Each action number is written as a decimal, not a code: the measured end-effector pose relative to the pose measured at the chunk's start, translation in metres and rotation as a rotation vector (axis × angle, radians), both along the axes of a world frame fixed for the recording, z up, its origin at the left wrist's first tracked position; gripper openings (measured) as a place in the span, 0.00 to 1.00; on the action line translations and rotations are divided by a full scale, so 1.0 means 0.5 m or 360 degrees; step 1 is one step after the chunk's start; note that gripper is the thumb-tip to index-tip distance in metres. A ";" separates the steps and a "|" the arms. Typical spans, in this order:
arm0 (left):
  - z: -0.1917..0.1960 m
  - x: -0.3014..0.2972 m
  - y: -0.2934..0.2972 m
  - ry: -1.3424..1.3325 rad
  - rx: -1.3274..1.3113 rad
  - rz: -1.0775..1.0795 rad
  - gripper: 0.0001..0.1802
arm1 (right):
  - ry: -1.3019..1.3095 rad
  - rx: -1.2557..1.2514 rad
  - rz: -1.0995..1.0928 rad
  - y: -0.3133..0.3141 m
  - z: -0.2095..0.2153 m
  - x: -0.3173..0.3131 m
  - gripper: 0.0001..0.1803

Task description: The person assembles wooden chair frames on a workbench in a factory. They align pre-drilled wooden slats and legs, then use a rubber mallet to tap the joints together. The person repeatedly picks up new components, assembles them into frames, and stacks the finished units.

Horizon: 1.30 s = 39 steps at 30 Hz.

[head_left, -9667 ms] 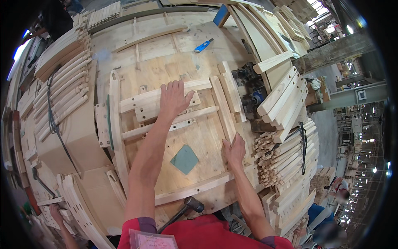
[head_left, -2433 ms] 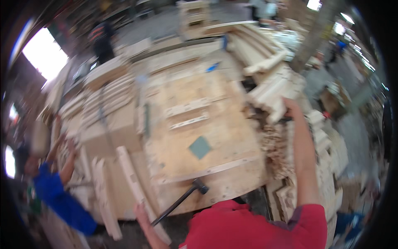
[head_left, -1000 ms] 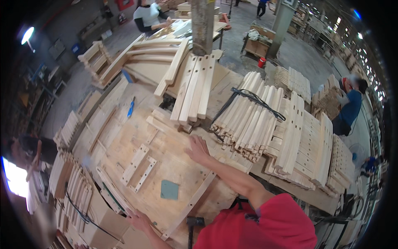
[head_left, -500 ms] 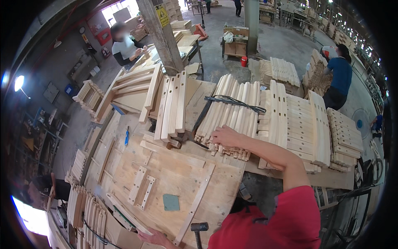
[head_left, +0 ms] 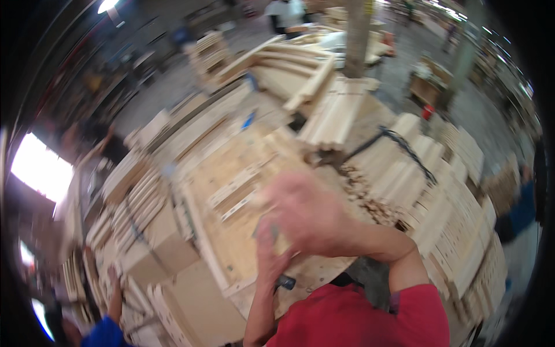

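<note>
- blurring across the middle of the view, the right hand [head_left: 309,214] is raised above the plywood work board [head_left: 231,231], its forearm bending back toward five o'clock; whether it is released, clenched or grasping anything cannot be told through the smear
- the left hand [head_left: 267,254] rises from six o'clock just under the right hand, fingers pointing up; its grip cannot be told either; a small dark thing [head_left: 286,282] sits beside the wrist, too blurred to identify
- two short pale slats [head_left: 234,191] lie on the board at about ten o'clock from the hands, partly hidden by the right hand
- a strapped bundle of pale wooden pieces [head_left: 399,168] lies at two o'clock; more stacked timber [head_left: 329,113] at twelve o'clock
- curved pale parts [head_left: 133,196] are piled at nine o'clock
- another person's blue sleeve [head_left: 107,332] shows at seven o'clock; a further person [head_left: 286,11] stands far off at twelve o'clock
</note>
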<state>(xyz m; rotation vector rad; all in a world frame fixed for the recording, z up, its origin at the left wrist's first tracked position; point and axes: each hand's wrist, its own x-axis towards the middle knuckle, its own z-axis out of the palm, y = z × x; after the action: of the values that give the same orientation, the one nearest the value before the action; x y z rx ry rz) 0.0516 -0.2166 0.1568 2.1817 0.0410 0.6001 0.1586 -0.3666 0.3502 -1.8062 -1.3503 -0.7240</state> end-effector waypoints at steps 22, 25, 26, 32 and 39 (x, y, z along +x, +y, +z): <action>-0.237 -0.090 0.436 0.0968 0.0501 0.1124 0.38 | 0.0251 -0.1405 0.0349 0.399 -0.585 0.361 0.20; -0.263 -0.102 0.413 0.1227 0.0399 0.1113 0.41 | 0.0396 -0.1490 0.0346 0.444 -0.628 0.341 0.18; -0.267 -0.105 0.411 0.1284 0.0339 0.1150 0.41 | 0.0440 -0.1529 0.0341 0.457 -0.640 0.331 0.18; -0.296 -0.107 0.413 0.1022 0.0230 0.1163 0.41 | 0.0829 -0.1114 0.0221 0.498 -0.708 0.243 0.08; -0.297 -0.116 0.427 0.1033 0.0225 0.1119 0.42 | 0.1051 -0.0921 0.0119 0.514 -0.726 0.224 0.10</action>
<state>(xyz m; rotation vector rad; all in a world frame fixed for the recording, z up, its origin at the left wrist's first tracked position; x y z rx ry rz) -0.0065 -0.0030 0.0082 2.3944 1.1708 0.2341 0.2707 -0.1097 -0.0127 -2.1417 -1.2132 0.3440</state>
